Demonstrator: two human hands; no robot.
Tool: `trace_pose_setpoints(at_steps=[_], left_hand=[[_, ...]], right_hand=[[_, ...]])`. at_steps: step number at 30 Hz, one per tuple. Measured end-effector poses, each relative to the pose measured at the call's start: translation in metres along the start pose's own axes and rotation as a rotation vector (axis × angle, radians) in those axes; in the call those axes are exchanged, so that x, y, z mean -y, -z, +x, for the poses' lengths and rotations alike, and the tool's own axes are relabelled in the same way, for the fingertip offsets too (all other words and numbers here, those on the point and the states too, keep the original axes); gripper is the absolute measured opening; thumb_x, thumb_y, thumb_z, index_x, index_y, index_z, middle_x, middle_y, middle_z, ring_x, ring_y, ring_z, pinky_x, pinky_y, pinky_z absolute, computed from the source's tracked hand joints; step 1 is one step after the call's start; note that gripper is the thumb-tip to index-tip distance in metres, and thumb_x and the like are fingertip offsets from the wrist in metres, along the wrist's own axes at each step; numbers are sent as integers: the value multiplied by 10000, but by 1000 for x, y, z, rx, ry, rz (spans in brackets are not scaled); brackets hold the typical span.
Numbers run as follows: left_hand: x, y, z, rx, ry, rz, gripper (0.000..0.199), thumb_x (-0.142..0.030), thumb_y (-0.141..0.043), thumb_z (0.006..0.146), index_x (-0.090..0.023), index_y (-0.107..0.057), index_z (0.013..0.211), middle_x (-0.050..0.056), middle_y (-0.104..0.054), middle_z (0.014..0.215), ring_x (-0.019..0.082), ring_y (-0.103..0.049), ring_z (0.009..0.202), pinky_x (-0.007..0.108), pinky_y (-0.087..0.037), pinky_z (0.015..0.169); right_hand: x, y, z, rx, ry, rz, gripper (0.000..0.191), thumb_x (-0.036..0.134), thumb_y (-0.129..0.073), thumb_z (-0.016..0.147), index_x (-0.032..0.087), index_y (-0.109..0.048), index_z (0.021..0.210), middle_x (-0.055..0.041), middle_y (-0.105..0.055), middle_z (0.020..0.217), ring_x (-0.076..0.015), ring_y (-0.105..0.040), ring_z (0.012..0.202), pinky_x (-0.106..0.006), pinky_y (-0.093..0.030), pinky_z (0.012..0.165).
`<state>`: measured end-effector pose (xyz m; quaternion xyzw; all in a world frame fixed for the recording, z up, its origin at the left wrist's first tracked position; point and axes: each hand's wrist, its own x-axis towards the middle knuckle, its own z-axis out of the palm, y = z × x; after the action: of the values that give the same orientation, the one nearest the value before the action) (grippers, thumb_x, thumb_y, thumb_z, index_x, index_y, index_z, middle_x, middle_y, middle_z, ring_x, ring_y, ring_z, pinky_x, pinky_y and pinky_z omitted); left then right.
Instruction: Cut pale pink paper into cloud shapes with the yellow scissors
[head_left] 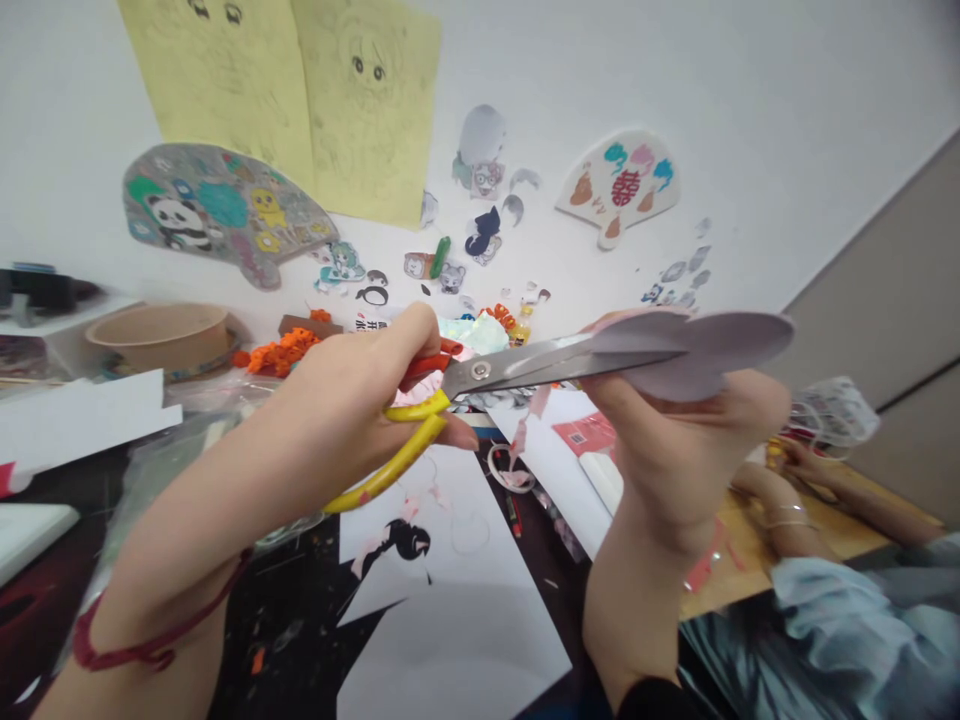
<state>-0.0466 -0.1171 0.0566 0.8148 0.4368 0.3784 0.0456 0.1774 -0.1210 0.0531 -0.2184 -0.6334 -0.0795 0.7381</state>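
My left hand (375, 375) is closed around the scissors (517, 368), which have handles coloured yellow and red. The metal blades point right and reach to a pale grey-white paper piece (697, 350) with rounded lobes. One blade lies across the front of the paper, and the blades look nearly closed. My right hand (675, 440) pinches that paper from below and behind, its thumb close to the blades. Both hands are raised over the dark table.
White sheets (457, 640) and pink scraps lie on the dark table (285, 630). A round tan container (161, 335) stands back left near orange pieces (285, 350). Drawings and fans hang on the wall. At right, another person's hands (780, 500) are over a wooden table.
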Motion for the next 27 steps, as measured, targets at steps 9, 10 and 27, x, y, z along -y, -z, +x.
trace_pose_setpoints(at_steps=[9, 10, 27], left_hand=[[1, 1, 0, 62, -33, 85, 336, -468, -640, 774, -249, -409, 883, -18, -611, 713, 181, -571, 645, 282, -339, 571], [1, 1, 0, 63, -38, 77, 332, -474, -634, 775, -250, -412, 879, -22, -608, 693, 182, -571, 639, 281, -335, 567], [-2, 3, 2, 131, -13, -14, 279, -432, -606, 796, -247, -407, 861, -22, -682, 726, 208, -624, 721, 292, -373, 606]], right_hand=[[0, 2, 0, 20, 8, 8, 162, 97, -781, 676, 247, -772, 738, 33, -759, 765, -184, -695, 754, -376, -569, 718], [0, 2, 0, 25, 14, 9, 155, 102, -785, 678, 243, -770, 741, 29, -761, 771, -181, -694, 753, -374, -569, 715], [-2, 9, 2, 127, 59, 46, 159, 98, -799, 711, 229, -758, 792, -3, -741, 808, -206, -687, 779, -393, -550, 723]])
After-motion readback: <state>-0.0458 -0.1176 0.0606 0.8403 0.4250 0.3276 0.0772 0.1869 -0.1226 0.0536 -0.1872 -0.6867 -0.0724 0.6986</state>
